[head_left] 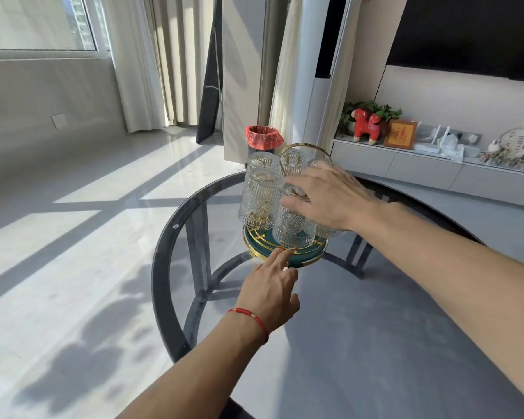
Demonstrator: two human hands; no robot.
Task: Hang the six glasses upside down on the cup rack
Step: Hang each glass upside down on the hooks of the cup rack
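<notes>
Our right-hand fingers [297,204] spread loosely over a front glass [292,229], steadying it; our left hand [270,290] holds nothing, fingertip bracing the cup rack [310,257] at six o'clock. The glasses hang inverted at the table's [164,267] twelve o'clock.

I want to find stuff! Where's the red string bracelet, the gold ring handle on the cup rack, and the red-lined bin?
Red string bracelet [250,316]: head view, on the string crossing the wrist.
Gold ring handle [303,145]: head view, top of the loop.
Red-lined bin [263,137]: head view, on the red liner.
</notes>
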